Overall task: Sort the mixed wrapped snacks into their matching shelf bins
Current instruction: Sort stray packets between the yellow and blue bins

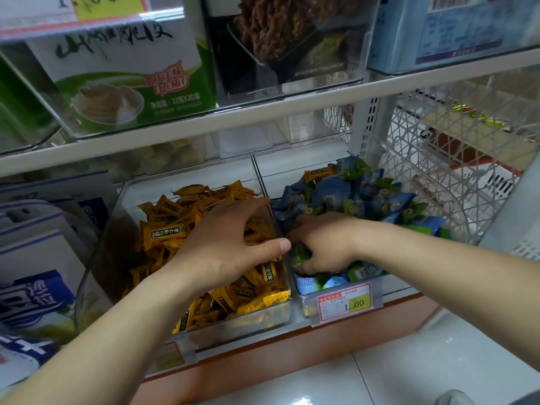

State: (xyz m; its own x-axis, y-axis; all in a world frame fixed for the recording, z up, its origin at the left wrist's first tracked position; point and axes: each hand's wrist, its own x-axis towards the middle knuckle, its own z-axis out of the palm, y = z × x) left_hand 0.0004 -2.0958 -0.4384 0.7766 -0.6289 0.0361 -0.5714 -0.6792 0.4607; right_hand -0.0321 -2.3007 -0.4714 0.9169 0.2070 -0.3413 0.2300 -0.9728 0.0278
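Observation:
Two clear bins sit side by side on the lower shelf. The left bin (pixel 96 258) holds several yellow wrapped snacks (pixel 166 232). The right bin (pixel 336 308) is heaped with blue-and-green wrapped snacks (pixel 362 194); one stray yellow snack (pixel 320 173) lies on top at the back. My left hand (pixel 230 244) hovers over the yellow pile, fingers spread, thumb over the divider between the bins. My right hand (pixel 324 244) is dug into the front of the blue-and-green pile, fingers curled around green-wrapped pieces (pixel 299 255).
A red-and-yellow price tag (pixel 344 302) fronts the right bin. White wire baskets (pixel 438 176) stand to the right. Blue-and-white boxes (pixel 35 276) fill the left. The upper shelf carries a green-and-white box (pixel 125 77) and a clear bin of brown snacks (pixel 280 30).

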